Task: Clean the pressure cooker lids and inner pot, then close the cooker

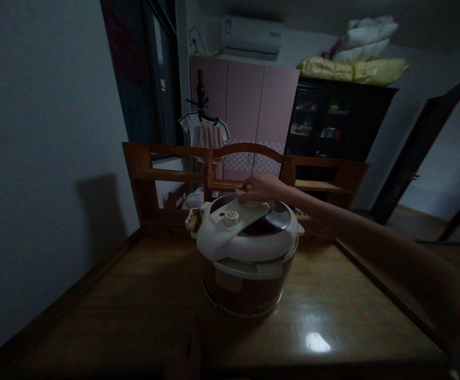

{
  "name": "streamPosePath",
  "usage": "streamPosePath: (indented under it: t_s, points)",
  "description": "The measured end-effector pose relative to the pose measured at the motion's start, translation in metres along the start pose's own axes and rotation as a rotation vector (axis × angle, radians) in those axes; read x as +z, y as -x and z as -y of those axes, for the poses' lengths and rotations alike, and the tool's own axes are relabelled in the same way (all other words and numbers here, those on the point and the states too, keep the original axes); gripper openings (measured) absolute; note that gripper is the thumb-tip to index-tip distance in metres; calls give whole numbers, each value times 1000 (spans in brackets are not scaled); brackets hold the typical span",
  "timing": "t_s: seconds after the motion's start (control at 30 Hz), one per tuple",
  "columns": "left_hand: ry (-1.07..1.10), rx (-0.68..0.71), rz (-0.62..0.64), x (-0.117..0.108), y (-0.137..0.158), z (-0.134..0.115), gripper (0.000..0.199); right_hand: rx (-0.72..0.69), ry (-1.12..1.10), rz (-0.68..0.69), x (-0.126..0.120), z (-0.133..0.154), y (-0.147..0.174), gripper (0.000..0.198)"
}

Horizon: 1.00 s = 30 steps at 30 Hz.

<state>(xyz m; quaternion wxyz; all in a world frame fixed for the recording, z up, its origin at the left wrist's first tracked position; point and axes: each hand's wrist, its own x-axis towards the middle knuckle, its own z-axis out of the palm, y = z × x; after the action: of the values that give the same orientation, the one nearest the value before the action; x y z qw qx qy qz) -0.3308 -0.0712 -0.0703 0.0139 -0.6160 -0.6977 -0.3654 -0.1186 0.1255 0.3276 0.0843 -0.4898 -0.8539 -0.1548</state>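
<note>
A round pressure cooker [249,290] with a brown body and white rim stands on the wooden table. On top is its white lid [222,240], with dark shiny panels and a small round valve [231,217]. My right hand [262,188] reaches in from the right and is closed around the lid handle, which it largely covers. The lid looks slightly out of line with the rim below; whether it is raised I cannot tell. At the bottom edge, a dark shape [186,345] may be my left hand in shadow, its fingers not made out.
The wooden table [135,301] has a shelf unit [249,150] along its back edge and a wall at left. Behind stand a pink wardrobe [243,100], a dark glass cabinet [336,116] and a clothes stand with a hanging shirt [192,126]. The room is dim.
</note>
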Motion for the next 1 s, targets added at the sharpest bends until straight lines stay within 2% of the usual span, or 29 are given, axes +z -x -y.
streamPosePath:
  t_s: [0.13, 0.3, 0.4, 0.5, 0.6, 0.7, 0.77, 0.83, 0.9, 0.97, 1.0]
  points:
    - [2, -14, 25, 7, -1, 9, 59, -18, -25, 6, -1, -1, -1, 57]
    - [-61, 65, 65, 6, -3, 19, 53, -28, -23, 26, -4, 0, 0, 56]
    - [-56, 62, 45, 5, -4, 19, 51, -29, 3, 8, -5, 0, 2, 57]
    - [26, 12, -5, -3, -8, 7, 52, -35, 35, 10, -6, 2, 4, 61]
    - [119, -49, -74, -29, -24, -19, 52, -58, 39, 46, -11, 5, 11, 76]
    - [345, -123, -201, -81, -61, -60, 46, -15, 33, -35, -18, 5, 33, 83]
    - [411, -61, -300, -124, -98, -94, 39, 77, 5, -164, -17, -1, 60, 78]
    - [430, 93, -333, -162, -145, -130, 33, 144, -93, -300, -7, -11, 99, 65]
    - [443, 298, -254, -187, -195, -164, 31, 207, -261, -430, 19, -24, 147, 52]
    - [400, 562, -106, -196, -245, -194, 41, 356, -481, -526, 58, -37, 199, 48]
    - [355, 704, 16, -194, -267, -207, 48, 468, -581, -559, 81, -41, 224, 48]
